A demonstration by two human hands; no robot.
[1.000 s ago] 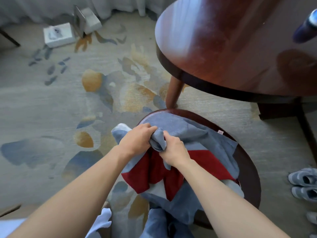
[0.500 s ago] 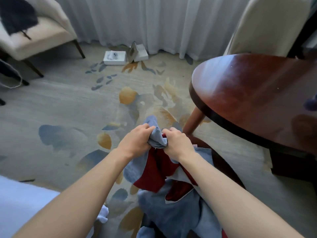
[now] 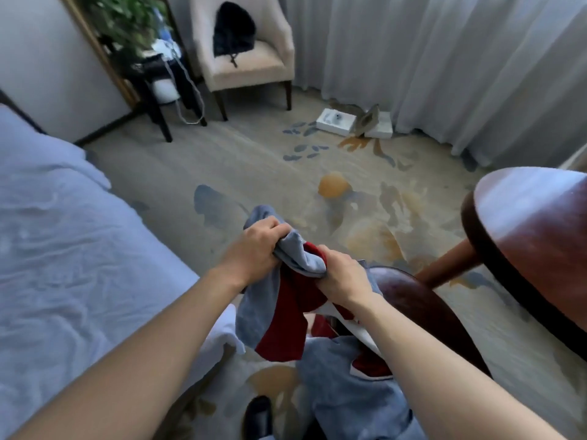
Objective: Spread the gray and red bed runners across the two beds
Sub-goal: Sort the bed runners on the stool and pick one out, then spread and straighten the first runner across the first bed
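Lifted runner (image 3: 286,300) (both hands gripping).

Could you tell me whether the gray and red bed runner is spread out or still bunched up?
Bunched up. The bed runner hangs crumpled from the left hand and right hand, beside the bare bed.

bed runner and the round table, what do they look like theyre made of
The bed runner looks like soft woven fabric, matte gray and red: it bunches and folds where the left hand and right hand grip it. The round table looks like dark wood with glossy varnish: its top reflects window light.
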